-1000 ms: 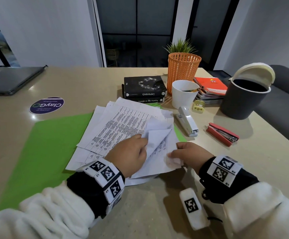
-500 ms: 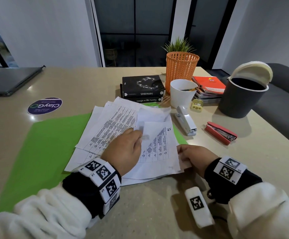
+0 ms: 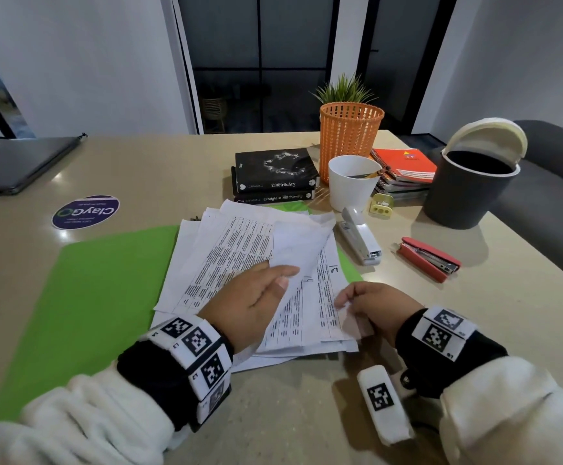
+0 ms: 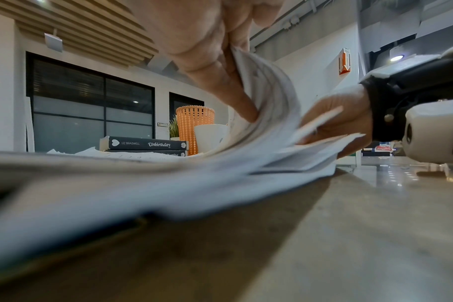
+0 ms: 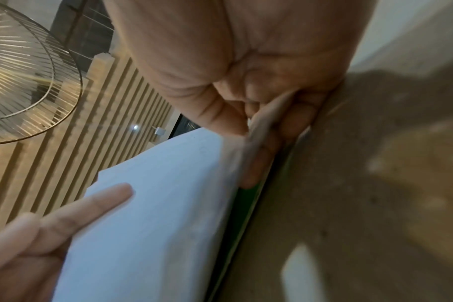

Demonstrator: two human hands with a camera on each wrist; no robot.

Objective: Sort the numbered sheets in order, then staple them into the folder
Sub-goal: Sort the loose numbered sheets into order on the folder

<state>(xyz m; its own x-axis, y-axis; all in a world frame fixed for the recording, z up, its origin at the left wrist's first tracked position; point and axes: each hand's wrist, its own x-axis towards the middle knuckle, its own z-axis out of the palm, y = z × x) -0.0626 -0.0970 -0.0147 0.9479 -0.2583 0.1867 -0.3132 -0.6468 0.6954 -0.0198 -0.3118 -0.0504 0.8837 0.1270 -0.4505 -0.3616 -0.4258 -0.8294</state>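
Observation:
A loose pile of printed, hand-numbered sheets [image 3: 233, 250] lies on the open green folder [image 3: 98, 290]. My left hand [image 3: 256, 297] pinches one sheet [image 3: 301, 243] between thumb and fingers and bends its right edge up and over to the left; handwritten numbers show on the sheets beneath. My right hand [image 3: 370, 307] pinches the pile's near right corner. In the left wrist view my left hand [image 4: 212, 67] holds the curved sheets [image 4: 272, 132], with the right hand [image 4: 341, 120] beyond. In the right wrist view my right hand [image 5: 246, 71] grips corners of the sheets [image 5: 155, 194]. A white stapler [image 3: 360, 239] and a red stapler [image 3: 427, 258] lie to the right.
Behind the pile are two black books [image 3: 273, 172], an orange basket [image 3: 350, 135], a white cup [image 3: 352, 182], a yellow sharpener [image 3: 382, 204], notebooks [image 3: 404, 166] and a grey bin [image 3: 468, 186]. A laptop [image 3: 15, 162] and round sticker [image 3: 85, 211] sit far left.
Half a second ago the top sheet lay flat under my left hand. Now that hand has lifted a sheet's right edge leftward, uncovering numbered sheets. My right hand stays at the corner.

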